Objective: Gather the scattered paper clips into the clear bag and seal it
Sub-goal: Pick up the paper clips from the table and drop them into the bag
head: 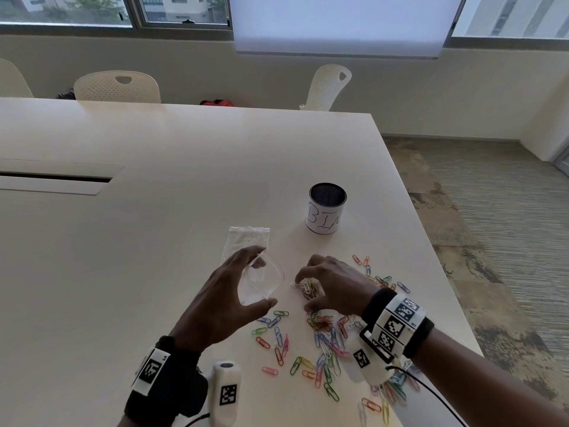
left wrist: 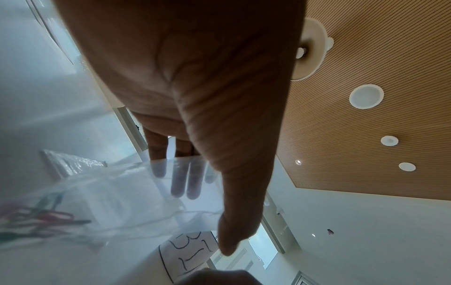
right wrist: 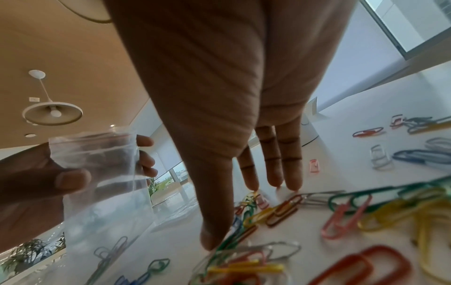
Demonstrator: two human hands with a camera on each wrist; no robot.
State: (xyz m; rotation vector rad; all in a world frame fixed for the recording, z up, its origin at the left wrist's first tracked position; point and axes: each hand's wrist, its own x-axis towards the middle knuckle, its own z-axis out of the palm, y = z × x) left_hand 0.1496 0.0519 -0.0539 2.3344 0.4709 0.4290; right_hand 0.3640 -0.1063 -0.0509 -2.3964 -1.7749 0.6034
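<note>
Paper clips [head: 323,340] lie scattered across the lower right of the head frame, and your right hand [head: 334,283] is down among them, fingers spread and arched, thumb and fingertips resting on the table around a small cluster [head: 308,288] at mid-frame. Whether any clip is actually pinched you cannot tell from these views. Your left hand [head: 228,298] sits just left of it, thumb and fingers curled around the mouth of the clear bag [head: 249,257], squeezing it into an open oval that faces right, toward the clips. The bag's long axis runs from that mouth up the frame, its far end lying on the white table [head: 154,211]. So the opening is just beside your right fingertips; a short leftward sweep looks like all the coming move needs.

Count: one bag, looking empty; clips far too many and too tangled to number, several dozen in many colours. Above the clips stands one mesh cup [head: 326,208] with a paper wrap handwritten "BIN".
</note>
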